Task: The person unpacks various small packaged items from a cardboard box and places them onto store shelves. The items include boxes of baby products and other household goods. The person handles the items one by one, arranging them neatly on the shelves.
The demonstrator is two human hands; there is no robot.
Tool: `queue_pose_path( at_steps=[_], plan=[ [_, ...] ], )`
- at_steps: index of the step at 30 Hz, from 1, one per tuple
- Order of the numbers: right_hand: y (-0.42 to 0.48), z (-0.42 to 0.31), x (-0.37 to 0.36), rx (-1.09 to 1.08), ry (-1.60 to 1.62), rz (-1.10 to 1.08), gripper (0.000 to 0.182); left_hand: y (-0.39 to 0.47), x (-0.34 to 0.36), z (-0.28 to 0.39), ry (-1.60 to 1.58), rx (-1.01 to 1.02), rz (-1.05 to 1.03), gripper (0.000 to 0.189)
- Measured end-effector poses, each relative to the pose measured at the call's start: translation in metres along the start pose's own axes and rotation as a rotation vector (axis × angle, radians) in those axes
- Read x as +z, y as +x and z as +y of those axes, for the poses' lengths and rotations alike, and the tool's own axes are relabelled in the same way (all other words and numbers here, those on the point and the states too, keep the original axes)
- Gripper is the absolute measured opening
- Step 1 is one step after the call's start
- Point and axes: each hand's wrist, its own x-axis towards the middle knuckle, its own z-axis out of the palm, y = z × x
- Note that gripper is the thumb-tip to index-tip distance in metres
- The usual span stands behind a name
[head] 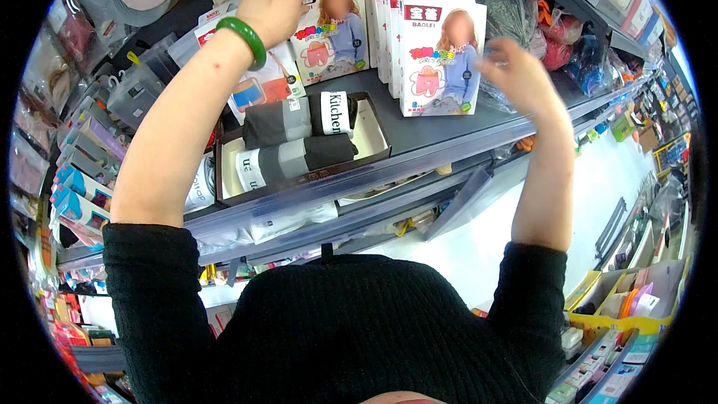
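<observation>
My left hand (277, 3), with a green bangle (244, 39) at its wrist, reaches over the tops of boxed girls' boxers. Its fingers are spread at the upper edge of an upright white box (336, 33); whether they grip it I cannot tell. On the right, my right hand (507, 64) is beside the front box (440, 62) of an upright row of similar Baolei boxes. Its fingers are blurred at that box's right edge, and their hold is unclear. Below my left hand, rolled dark garments (297, 157) lie in an open shallow box (373, 129).
A clear plastic strip (359, 177) edges the shelf. Bagged goods (561, 33) lie right of the boxes. Hanging packs (134, 101) crowd the left side. Lower shelves with goods run beneath, and a yellow-edged bin (622, 322) stands at the lower right.
</observation>
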Motion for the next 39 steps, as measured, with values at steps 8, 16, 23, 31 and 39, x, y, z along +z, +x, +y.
queue_pose_path(
  at_steps=[8, 16, 23, 31, 39],
  plan=[
    [0.021, 0.041, 0.056, -0.008, 0.651, 0.01, 0.056, -0.01, -0.008, 0.021, -0.053, -0.004, 0.057, 0.061],
    [0.023, 0.023, 0.06, 0.042, 0.979, -0.151, 0.056, -0.014, -0.007, 0.018, 0.009, -0.074, -0.103, 0.065],
    [0.023, 0.025, 0.061, 0.06, 1.045, -0.192, 0.056, 0.004, -0.013, 0.035, -0.021, -0.081, -0.158, 0.067],
    [0.009, -0.002, 0.06, -0.052, 1.143, -0.042, 0.05, -0.005, -0.004, 0.019, -0.375, -0.026, -0.023, 0.073],
    [0.057, -0.042, 0.069, -0.303, 0.707, 0.203, 0.065, 0.001, -0.009, -0.013, -1.049, -0.28, -0.081, 0.055]
  ],
)
